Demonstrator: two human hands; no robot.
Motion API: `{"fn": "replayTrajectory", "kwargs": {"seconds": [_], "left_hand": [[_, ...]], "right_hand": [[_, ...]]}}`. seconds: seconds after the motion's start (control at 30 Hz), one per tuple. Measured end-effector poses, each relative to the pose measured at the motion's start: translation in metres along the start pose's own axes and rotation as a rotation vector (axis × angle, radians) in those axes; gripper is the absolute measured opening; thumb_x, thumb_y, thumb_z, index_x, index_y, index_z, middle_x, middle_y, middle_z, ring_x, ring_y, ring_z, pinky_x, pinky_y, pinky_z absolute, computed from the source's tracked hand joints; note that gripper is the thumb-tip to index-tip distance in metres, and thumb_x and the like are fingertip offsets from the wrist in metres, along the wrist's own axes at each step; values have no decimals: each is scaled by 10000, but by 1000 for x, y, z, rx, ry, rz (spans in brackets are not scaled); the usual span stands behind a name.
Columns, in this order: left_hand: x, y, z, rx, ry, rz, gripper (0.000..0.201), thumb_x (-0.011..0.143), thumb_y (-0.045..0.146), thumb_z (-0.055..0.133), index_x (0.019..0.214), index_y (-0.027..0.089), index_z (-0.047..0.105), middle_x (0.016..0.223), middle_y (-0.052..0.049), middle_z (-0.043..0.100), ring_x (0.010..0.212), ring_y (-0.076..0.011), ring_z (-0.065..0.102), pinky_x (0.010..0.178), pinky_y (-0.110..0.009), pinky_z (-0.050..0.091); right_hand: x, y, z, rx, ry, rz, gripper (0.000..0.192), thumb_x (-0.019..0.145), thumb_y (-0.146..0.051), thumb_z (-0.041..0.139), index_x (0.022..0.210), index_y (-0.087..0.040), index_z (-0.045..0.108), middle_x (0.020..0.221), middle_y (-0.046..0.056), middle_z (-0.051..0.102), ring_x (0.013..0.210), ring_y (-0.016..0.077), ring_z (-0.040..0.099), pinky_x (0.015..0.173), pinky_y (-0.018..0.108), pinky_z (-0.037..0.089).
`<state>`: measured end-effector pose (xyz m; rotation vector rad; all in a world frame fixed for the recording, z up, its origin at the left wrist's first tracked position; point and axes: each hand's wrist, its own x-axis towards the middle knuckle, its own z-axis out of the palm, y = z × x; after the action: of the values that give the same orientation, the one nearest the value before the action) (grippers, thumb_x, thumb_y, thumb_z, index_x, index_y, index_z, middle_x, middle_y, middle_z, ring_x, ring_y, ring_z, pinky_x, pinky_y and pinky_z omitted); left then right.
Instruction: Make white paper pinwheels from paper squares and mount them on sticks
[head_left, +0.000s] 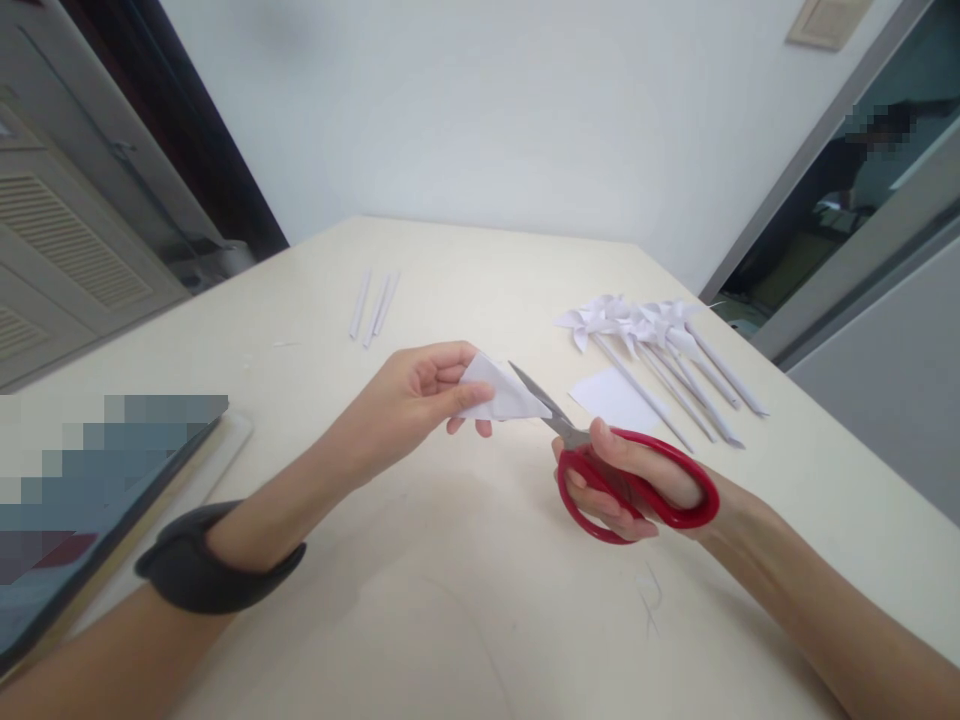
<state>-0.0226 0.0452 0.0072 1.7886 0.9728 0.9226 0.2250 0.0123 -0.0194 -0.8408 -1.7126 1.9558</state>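
Observation:
My left hand (416, 395) pinches a folded white paper triangle (504, 393) above the cream table (465, 560). My right hand (637, 480) grips red-handled scissors (611, 470), fingers through the loops. The scissor blades point up and left, their tips meeting the right edge of the folded paper. A dark band wraps my left forearm (217, 560).
Several white paper pinwheels on paper sticks (660, 350) lie at the right, with a flat white paper piece (615, 398) beside them. Three rolled paper sticks (373, 305) lie farther back. A tablet (97, 500) rests at the left edge. A wall and glass door stand behind.

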Motion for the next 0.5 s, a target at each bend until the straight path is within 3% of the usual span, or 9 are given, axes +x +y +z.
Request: {"fn": "replayTrajectory", "kwargs": {"seconds": [0.17,0.5], "left_hand": [[0,-3,-1,33,-57,-21,146,856,287,562,772,207,651,633,-7,669,515,-121,463,507,-232,367],[1,-2,1,-23,-43,-14,137,847,252,569,775,194,670,653,-17,688,524,-118,537,494,-216,396]], "right_hand": [[3,-9,5,-4,-47,-34,552,893,-638,275,617,-180,414,526,-49,388,467,78,312,474,243,269],[4,-6,10,-88,23,4,649,884,-668,206,485,-189,386,377,-46,364,379,76,335,441,242,300]]}}
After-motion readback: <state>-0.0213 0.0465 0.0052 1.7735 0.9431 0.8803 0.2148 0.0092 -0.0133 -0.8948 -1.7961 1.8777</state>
